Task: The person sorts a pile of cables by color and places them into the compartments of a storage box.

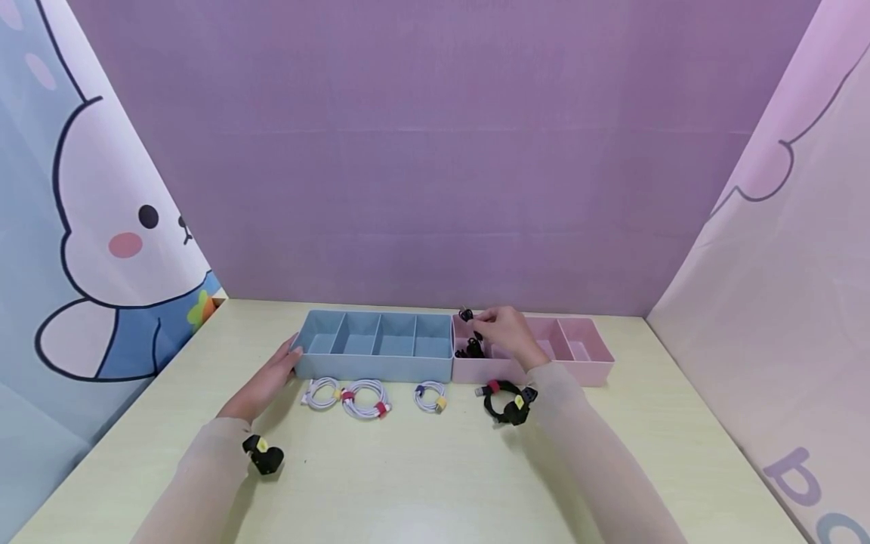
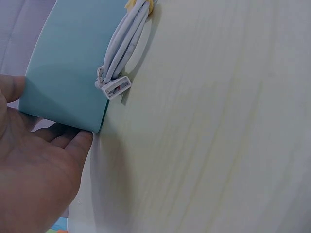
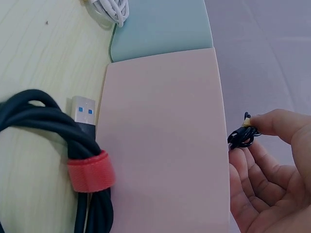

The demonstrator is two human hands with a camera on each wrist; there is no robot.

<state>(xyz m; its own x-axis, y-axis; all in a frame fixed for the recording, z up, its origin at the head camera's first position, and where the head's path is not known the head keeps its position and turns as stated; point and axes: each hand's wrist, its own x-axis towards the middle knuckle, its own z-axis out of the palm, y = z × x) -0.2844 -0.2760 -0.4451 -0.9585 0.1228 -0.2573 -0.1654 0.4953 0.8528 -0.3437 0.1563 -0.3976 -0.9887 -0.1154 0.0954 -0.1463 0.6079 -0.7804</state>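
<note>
My left hand (image 1: 272, 372) grips the left end of the blue divided box (image 1: 374, 369); in the left wrist view its thumb is at the rim and its fingers lie along the end wall. Above the leftmost compartment of the pink divided box (image 1: 584, 372), my right hand (image 1: 506, 332) pinches a small coiled black cable (image 3: 243, 136) with a yellowish tie between thumb and fingers. More black cable (image 1: 470, 348) shows inside that compartment. A thicker black USB cable (image 3: 48, 119) with a red strap (image 3: 91, 171) lies before the pink box.
In front of the blue box lie coiled white cables: one at the left (image 1: 321, 394), a bigger one with red straps (image 1: 367, 400), and another (image 1: 430, 397) with blue and yellow straps. The two boxes stand end to end. A purple backdrop (image 1: 435, 166) rises behind the table.
</note>
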